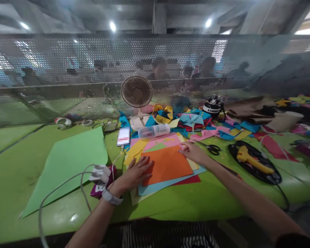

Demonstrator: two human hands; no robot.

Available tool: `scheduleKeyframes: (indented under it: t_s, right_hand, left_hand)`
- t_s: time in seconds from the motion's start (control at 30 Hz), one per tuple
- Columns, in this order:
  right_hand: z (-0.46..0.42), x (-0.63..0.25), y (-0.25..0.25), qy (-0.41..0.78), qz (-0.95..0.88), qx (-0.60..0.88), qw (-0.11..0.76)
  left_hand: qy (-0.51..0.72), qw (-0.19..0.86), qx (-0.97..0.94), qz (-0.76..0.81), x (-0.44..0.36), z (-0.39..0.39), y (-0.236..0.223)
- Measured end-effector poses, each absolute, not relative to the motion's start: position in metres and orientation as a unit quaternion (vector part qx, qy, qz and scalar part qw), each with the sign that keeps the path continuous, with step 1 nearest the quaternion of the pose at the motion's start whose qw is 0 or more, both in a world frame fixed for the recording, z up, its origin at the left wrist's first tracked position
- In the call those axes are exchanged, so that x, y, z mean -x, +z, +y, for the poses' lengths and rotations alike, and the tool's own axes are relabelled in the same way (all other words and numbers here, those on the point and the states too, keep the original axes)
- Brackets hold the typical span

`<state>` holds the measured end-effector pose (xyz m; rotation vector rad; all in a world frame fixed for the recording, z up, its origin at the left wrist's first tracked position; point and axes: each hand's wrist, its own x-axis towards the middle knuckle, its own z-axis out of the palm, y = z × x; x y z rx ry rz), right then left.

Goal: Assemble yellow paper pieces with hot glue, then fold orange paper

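An orange sheet of paper [167, 167] lies on a stack with a light blue sheet [155, 188], a red sheet [193, 179] and other coloured paper. My left hand [138, 170] rests flat across the left side of the orange sheet, fingers spread. At its upper right corner, my right hand [192, 151] has bent fingers closed on the edge. Behind the stack, pink paper [167, 140] lies under a clear plastic bottle [155, 131]. Black-handled scissors [213, 148] are just right of my right hand.
A large green sheet [72, 162] lies left, beside a power strip with white plugs [99, 174] and cables. A small fan [136, 92] stands at the back. Paper scraps [191, 120] are heaped behind. A yellow glue gun [253, 160] sits in a black tray [274, 177] at right.
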<state>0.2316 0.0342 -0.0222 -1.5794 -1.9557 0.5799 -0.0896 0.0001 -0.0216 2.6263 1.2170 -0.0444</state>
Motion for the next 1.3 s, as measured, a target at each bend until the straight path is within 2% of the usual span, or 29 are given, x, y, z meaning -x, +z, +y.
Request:
scheduleKeyframes:
  t_s: [0.2, 0.33, 0.4, 0.53, 0.6, 0.8, 0.93, 1.03, 1.2, 1.3]
  right_hand:
    - [0.036, -0.233, -0.033, 0.278, -0.703, 0.576, 0.31]
    - [0.028, -0.235, -0.032, 0.374, -0.694, 0.538, 0.299]
    - [0.026, -0.234, -0.031, 0.438, -0.658, 0.521, 0.321]
    - [0.026, -0.229, -0.031, 0.517, -0.57, 0.526, 0.362]
    - [0.025, -0.227, -0.032, 0.539, -0.549, 0.525, 0.364]
    - [0.015, -0.22, -0.031, 0.59, -0.497, 0.51, 0.381]
    - [0.005, -0.218, -0.021, 0.628, -0.534, 0.458, 0.332]
    - [-0.004, -0.219, -0.012, 0.56, -0.657, 0.426, 0.272]
    - [-0.013, -0.224, -0.004, 0.16, -0.866, 0.404, 0.25]
    - [-0.013, -0.223, -0.013, 0.073, -0.906, 0.341, 0.24]
  left_hand:
    - [-0.007, 0.123, -0.909, 0.397, 0.093, 0.0, -0.022]
    - [0.013, 0.157, -0.907, 0.39, 0.094, 0.002, -0.022]
    - [0.064, 0.157, -0.908, 0.384, 0.092, 0.003, -0.022]
    - [0.258, 0.151, -0.865, 0.402, 0.087, -0.001, -0.017]
    - [0.295, 0.164, -0.853, 0.399, 0.084, -0.005, -0.011]
    - [0.211, 0.172, -0.913, 0.303, 0.07, -0.019, -0.001]
    - [0.226, 0.144, -0.918, 0.294, 0.064, -0.018, -0.017]
    - [0.238, 0.155, -0.912, 0.296, 0.065, -0.014, -0.03]
    - [0.238, 0.176, -0.9, 0.319, 0.068, -0.014, -0.033]
    - [0.225, 0.172, -0.903, 0.322, 0.067, -0.016, -0.033]
